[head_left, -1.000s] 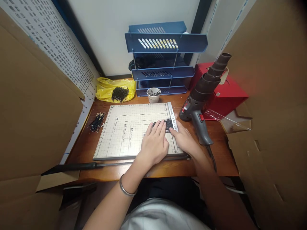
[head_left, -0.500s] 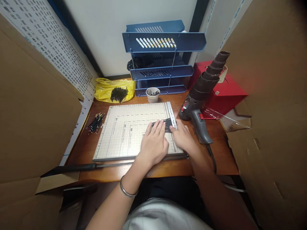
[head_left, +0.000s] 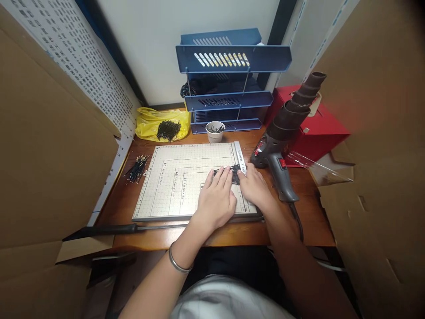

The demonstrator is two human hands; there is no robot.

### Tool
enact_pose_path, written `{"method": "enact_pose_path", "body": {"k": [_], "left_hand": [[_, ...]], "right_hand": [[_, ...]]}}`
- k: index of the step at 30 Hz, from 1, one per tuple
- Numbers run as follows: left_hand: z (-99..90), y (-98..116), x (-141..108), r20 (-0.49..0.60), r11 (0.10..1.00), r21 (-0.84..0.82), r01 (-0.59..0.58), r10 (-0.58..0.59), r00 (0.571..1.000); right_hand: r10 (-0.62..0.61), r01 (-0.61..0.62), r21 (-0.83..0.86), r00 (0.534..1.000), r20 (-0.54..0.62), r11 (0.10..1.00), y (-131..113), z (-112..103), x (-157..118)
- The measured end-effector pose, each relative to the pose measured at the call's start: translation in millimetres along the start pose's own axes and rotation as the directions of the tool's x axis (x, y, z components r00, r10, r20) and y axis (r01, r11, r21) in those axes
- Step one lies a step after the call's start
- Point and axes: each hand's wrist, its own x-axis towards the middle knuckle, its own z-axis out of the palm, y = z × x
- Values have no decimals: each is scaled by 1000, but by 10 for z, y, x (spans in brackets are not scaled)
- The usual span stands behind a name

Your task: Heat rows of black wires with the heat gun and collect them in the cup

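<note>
A beige gridded paper cutter board (head_left: 172, 186) lies flat on the wooden desk. A row of thin black wires (head_left: 234, 173) lies across its right side, against the white ruler strip (head_left: 239, 156). My left hand (head_left: 217, 199) rests flat on the wires, fingers spread and pressing them down. My right hand (head_left: 255, 188) lies beside it on the board's right edge, fingertips touching the wire ends at the strip. The cutter's long black-handled blade arm (head_left: 109, 229) lies along the board's near edge, pointing left.
A grey heat gun (head_left: 280, 146) stands to the right of the board, before a red box (head_left: 315, 128). At the back are a blue stacked tray rack (head_left: 229, 84), a small white cup (head_left: 215, 132), and a yellow bag (head_left: 151, 126) with black wires. Loose wires (head_left: 136, 168) lie left. Cardboard walls flank both sides.
Both hands stay pressed on the wires; only the view has shifted slightly. My right fingertips have crept a little toward the wire ends.
</note>
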Motion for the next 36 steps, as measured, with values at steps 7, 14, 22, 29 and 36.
{"method": "enact_pose_path", "body": {"k": [7, 14, 22, 29, 36], "left_hand": [[-1, 0, 9, 5, 1000, -4, -1, 1, 1000], [-4, -7, -1, 6, 1000, 9, 0, 0, 1000], [-15, -3, 3, 19, 1000, 20, -11, 11, 1000], [-40, 7, 17, 13, 1000, 23, -9, 9, 1000], [-79, 88, 81, -41, 999, -16, -40, 39, 998]], "right_hand": [[2, -1, -42, 1000, 19, 999, -10, -59, 24], [-19, 20, -53, 1000, 15, 998, -27, -125, 102], [-4, 17, 113, 993, -116, 993, 264, -351, -114], [-2, 101, 298, 949, -315, 949, 427, -412, -386], [-68, 171, 135, 828, -557, 976, 655, -469, -397]]}}
